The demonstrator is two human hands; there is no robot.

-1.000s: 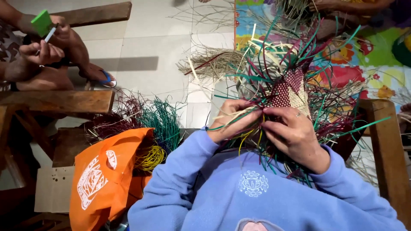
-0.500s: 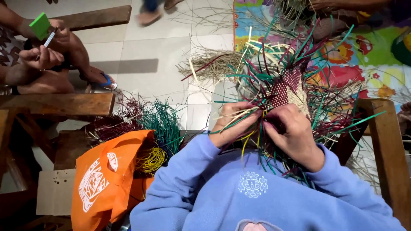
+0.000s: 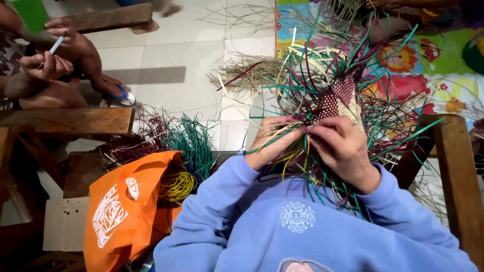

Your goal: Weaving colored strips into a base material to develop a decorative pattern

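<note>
A half-woven piece [image 3: 339, 100] of maroon and straw-coloured strips sits in front of my chest, with loose green, maroon and pale strands [image 3: 322, 65] sticking out all round it. My left hand [image 3: 274, 141] pinches pale and green strands at its near left edge. My right hand [image 3: 343, 148] grips the near edge of the weave, fingers curled over the strands, almost touching the left hand. Both blue sleeves reach up from the bottom of the view.
Bundles of maroon, green and yellow strands [image 3: 176, 151] lie beside an orange bag [image 3: 126, 206] at my left. Another person's hands [image 3: 55, 50] hold a pen at the top left. Wooden bench [image 3: 70, 121], wooden frame [image 3: 456, 171], dry straw [image 3: 252, 73] and a colourful mat [image 3: 428, 75] surround me.
My hands have drawn closer together on the near edge of the weave and shifted slightly up. The other person's hands moved a little, and a foot crossed the top of the floor.
</note>
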